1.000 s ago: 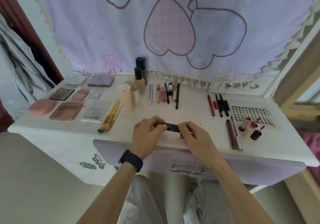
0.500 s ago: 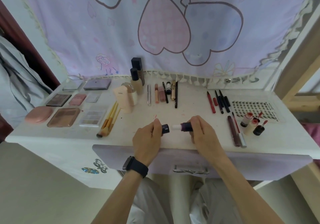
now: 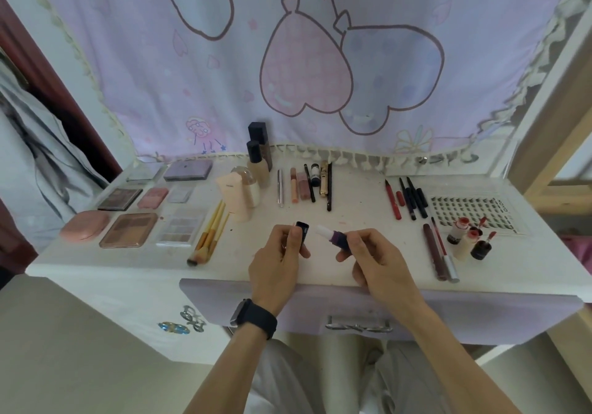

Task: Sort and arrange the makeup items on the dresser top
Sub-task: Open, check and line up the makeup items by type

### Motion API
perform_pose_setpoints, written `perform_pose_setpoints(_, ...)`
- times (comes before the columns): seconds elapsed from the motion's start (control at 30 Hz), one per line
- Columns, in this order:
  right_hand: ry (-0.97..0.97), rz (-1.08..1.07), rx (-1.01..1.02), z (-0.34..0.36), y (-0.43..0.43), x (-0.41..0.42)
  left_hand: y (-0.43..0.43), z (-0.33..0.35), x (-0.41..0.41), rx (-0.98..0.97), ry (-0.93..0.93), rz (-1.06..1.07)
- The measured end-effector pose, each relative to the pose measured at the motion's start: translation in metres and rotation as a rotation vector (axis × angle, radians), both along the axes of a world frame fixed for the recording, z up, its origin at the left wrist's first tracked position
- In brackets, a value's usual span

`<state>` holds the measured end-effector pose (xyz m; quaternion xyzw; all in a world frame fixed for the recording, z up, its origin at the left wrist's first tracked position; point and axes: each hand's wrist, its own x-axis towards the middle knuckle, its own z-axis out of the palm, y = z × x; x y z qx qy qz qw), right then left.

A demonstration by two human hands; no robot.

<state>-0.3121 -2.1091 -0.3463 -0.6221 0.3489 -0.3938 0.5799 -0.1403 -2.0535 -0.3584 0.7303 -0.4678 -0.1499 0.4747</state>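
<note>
Over the front middle of the white dresser top (image 3: 336,221) I hold a small stick in two parts. My left hand (image 3: 275,263) grips its dark cap (image 3: 302,231), open end up. My right hand (image 3: 374,259) pinches the dark purple tube (image 3: 338,239), whose white tip (image 3: 322,230) points left toward the cap. A small gap separates cap and tube. Both hands hover just above the surface near the front edge.
Palettes and compacts (image 3: 128,229) lie at the left beside yellow brushes (image 3: 209,234). Bottles (image 3: 258,163) stand at the back centre, next to pencils and tubes (image 3: 307,184). Liners (image 3: 407,199), a lash card (image 3: 471,213) and small pots (image 3: 469,237) fill the right. A curtain hangs behind.
The closed stick has been pulled apart: my left hand drew the cap off leftward and tipped it up, while my right hand kept the tube, its white tip bared.
</note>
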Motion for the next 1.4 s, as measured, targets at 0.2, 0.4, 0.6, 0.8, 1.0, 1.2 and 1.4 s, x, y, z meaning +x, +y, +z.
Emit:
perform_pose_setpoints(0.2,0.029,-0.020,-0.005,-0.007,0.004,-0.003,-0.002,0.000,0.001,0.063,0.027,0.007)
perform_pose_setpoints(0.4,0.087,-0.084,0.098,0.005,0.005,0.002,-0.003,0.004,-0.001,0.118,-0.026,0.017)
perform_pose_setpoints(0.6,-0.081,-0.003,0.284,0.036,0.012,-0.018,-0.011,0.019,0.003,0.069,0.264,0.020)
perform_pose_setpoints(0.8,-0.269,0.003,0.313,0.029,0.034,-0.083,-0.002,0.029,-0.012,0.037,0.347,-0.065)
perform_pose_setpoints(1.0,-0.192,-0.164,0.317,0.011,0.037,-0.156,-0.011,0.048,-0.077,0.009,0.372,-0.312)
perform_pose_setpoints(1.2,-0.025,-0.284,0.167,0.019,0.027,-0.204,-0.032,0.052,-0.145,0.032,0.221,-0.529)
perform_pose_setpoints(1.4,0.167,-0.441,-0.001,0.013,0.010,-0.220,-0.046,0.042,-0.171,0.039,-0.059,-0.536)
